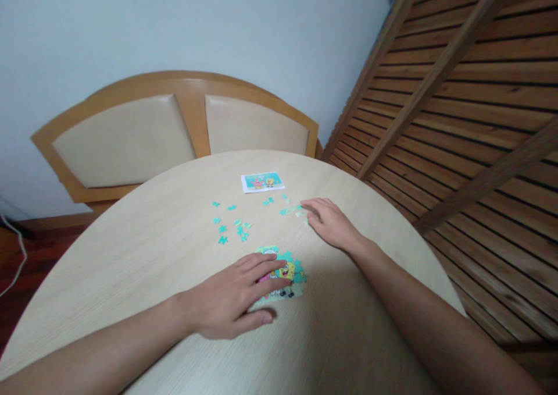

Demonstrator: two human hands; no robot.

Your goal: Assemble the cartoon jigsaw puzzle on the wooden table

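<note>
Bare forearms come nearest to my camera, both reaching over the pale round table. I see the left hand lying over the joined puzzle, its fingers slightly spread and the thumb apart. On the right hand, index finger and thumb stand a little open, near some loose pieces; whether they touch one, I cannot tell. Farther off lies a picture card. Other small pieces are scattered nearer, toward the left.
</note>
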